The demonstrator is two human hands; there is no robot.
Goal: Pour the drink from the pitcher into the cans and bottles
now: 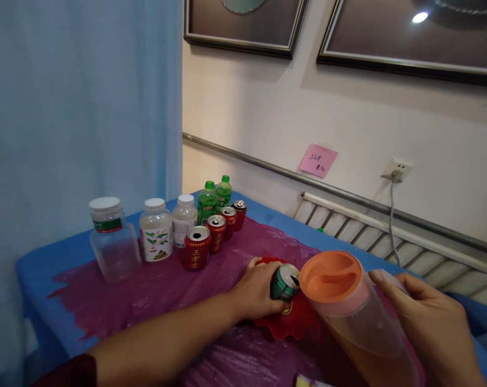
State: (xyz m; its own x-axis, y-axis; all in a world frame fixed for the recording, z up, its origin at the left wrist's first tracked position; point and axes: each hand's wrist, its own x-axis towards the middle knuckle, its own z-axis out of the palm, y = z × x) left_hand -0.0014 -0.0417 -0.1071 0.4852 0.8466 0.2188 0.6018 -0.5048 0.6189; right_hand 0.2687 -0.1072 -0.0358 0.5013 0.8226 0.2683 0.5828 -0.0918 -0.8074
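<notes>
My left hand (259, 290) is wrapped round a green drink can (284, 282), which leans to the right with its opened top beside the pitcher. Under the can lies a red scallop-edged dish (286, 328). On the right, my right hand (432, 317) grips the handle of a clear plastic pitcher (372, 333). An orange lid (331, 277) caps it, and brownish liquid shows inside. The pitcher is tilted to the left, its lid close to the can's top. Whether liquid runs between them I cannot tell.
Several opened red cans (197, 255) stand in a row at the left. Behind them are two green bottles (207, 202), and beside them white-capped jars (156, 231). Purple plastic sheeting (163, 293) covers part of the blue table. A radiator (348, 220) runs along the wall.
</notes>
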